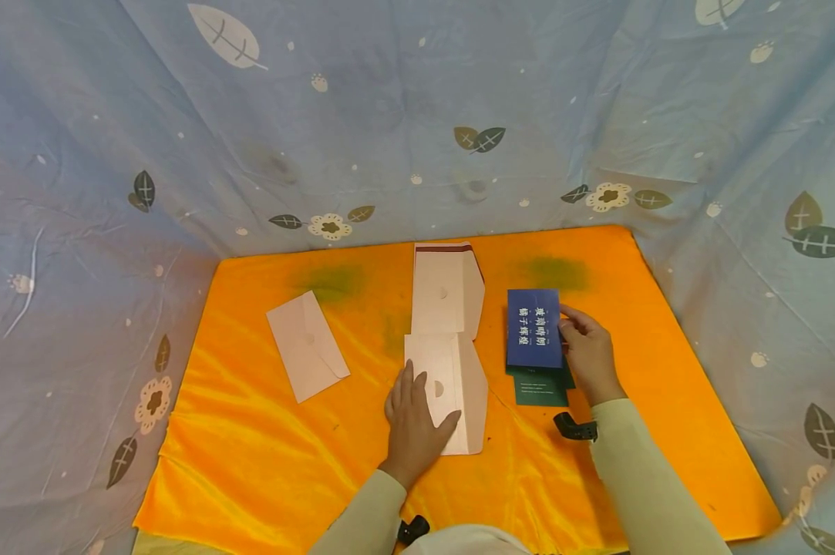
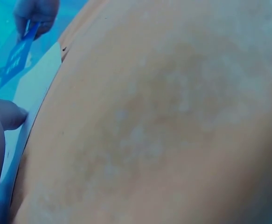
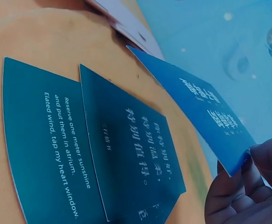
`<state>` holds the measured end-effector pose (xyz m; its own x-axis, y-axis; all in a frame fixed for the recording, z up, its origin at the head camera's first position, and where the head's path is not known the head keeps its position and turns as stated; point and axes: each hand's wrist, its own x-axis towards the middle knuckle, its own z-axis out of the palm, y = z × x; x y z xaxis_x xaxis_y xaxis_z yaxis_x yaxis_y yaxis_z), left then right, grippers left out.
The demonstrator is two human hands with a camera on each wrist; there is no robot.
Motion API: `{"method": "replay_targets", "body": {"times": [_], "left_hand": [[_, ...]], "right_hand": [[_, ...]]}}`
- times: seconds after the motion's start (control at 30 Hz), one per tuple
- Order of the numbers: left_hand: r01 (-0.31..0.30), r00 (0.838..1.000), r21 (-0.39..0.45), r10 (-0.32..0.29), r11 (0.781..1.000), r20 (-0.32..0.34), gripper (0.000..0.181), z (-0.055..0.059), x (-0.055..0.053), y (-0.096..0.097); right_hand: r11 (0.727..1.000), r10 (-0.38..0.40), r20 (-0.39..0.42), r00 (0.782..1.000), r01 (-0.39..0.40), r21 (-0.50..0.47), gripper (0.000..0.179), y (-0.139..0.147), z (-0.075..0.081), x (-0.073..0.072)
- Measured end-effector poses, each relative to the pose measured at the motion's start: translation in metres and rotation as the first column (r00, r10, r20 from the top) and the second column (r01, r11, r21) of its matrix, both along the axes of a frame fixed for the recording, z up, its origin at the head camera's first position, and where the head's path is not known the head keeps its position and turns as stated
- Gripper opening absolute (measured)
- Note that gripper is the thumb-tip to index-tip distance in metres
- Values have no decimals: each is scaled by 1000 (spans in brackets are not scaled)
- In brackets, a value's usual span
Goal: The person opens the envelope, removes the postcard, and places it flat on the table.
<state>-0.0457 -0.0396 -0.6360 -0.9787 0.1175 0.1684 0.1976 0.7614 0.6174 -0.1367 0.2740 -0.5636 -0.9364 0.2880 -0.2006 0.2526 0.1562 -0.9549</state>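
Between thumb and fingers, my right hand (image 1: 593,356) pinches the right edge of a blue card (image 1: 533,327) with white Chinese lettering. In the right wrist view the card is tilted and raised over several dark green cards (image 3: 38,140), which overlap on the cloth. One green card (image 1: 540,391) has white English lines; another carries Chinese text. My left hand (image 1: 415,420) rests with fingers spread on the near pale pink envelope (image 1: 434,353), whose flap is unfolded to the right. Its thumb (image 2: 12,115) lies along that envelope in the left wrist view.
A second unfolded pink envelope (image 1: 439,281) with a dark red strip lies just beyond the near one. To the left, a pink envelope (image 1: 304,347) lies slanted with its flap folded over. Orange cloth (image 1: 361,324) covers the table; patterned blue curtains (image 1: 389,116) enclose it.
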Motion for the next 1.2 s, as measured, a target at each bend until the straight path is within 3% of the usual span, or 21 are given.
{"method": "replay_targets", "body": {"times": [0.5, 0.93, 1.2], "left_hand": [[-8, 1000, -9, 7, 1000, -14, 82, 1, -1, 1], [-5, 1000, -23, 4, 1000, -18, 83, 0, -1, 1], [-8, 1000, -24, 7, 1000, -15, 82, 0, 0, 1]], "right_hand": [[1000, 4, 43, 999, -4, -1, 49, 5, -5, 2], [991, 8, 96, 995, -21, 133, 48, 8, -23, 2], [984, 11, 137, 990, -35, 172, 48, 8, -24, 4]]}}
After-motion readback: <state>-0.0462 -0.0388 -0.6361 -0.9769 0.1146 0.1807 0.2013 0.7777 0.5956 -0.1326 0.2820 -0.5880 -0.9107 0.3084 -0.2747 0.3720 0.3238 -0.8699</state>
